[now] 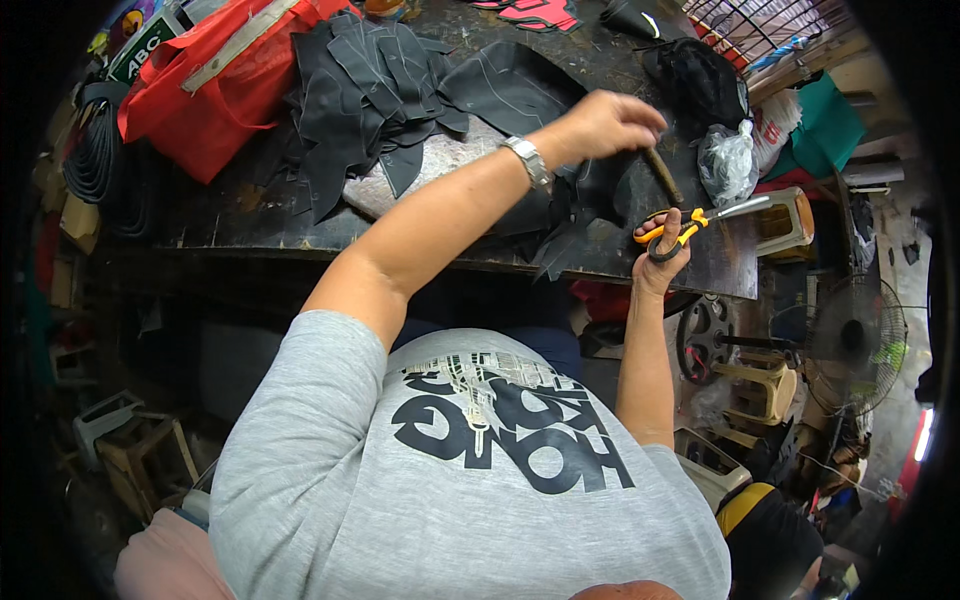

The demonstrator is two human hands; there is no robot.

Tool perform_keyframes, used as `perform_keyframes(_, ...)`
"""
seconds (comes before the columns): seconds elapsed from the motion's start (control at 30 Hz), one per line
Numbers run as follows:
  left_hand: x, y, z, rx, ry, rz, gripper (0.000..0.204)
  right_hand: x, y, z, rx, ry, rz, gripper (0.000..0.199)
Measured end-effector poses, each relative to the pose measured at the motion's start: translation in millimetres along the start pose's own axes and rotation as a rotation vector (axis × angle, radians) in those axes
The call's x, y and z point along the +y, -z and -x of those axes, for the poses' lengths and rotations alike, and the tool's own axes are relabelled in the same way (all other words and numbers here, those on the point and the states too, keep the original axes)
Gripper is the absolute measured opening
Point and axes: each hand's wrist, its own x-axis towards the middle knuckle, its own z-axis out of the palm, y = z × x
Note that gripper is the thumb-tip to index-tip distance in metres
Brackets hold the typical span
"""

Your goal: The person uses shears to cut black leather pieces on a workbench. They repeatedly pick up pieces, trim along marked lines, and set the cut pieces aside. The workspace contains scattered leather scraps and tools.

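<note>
My right hand is closed around the yellow-and-black handles of a pair of scissors, whose blades point right past the front right of the table. My left hand reaches across above the table with a metal-banded watch on its wrist. Its fingers are stretched toward the right, slightly smeared by motion, and nothing shows in them. Just below the left fingertips is a brown stick-like piece. Dark sheet scraps lie along the table edge under my left forearm.
A heap of black cut sheet pieces covers the table's middle left, beside a red bag. A clear plastic bag and a black bag sit at the right. A fan and plastic stools stand beyond the table's right end.
</note>
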Motion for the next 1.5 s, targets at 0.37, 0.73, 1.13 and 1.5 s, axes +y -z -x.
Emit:
perform_keyframes(0.37, -19, 35, 81, -0.022, -0.164, -0.89, 0.035, 7, -7, 0, -0.054, 0.022, 0.213, 0.023)
perform_keyframes(0.73, 8, 18, 183, -0.282, -0.213, -1.132, 0.066, -17, -34, -26, -0.209, 0.201, 1.392, 0.049)
perform_keyframes(1.13, 10, 24, 185, -0.042, -0.175, -0.694, 0.043, -3, -60, -34, -0.062, -0.42, 0.039, 0.026)
perform_keyframes(1.5, 4, -21, 193, 0.145, 0.187, 0.43, 0.057, -109, -111, 25, -0.317, -0.526, -0.488, 0.019)
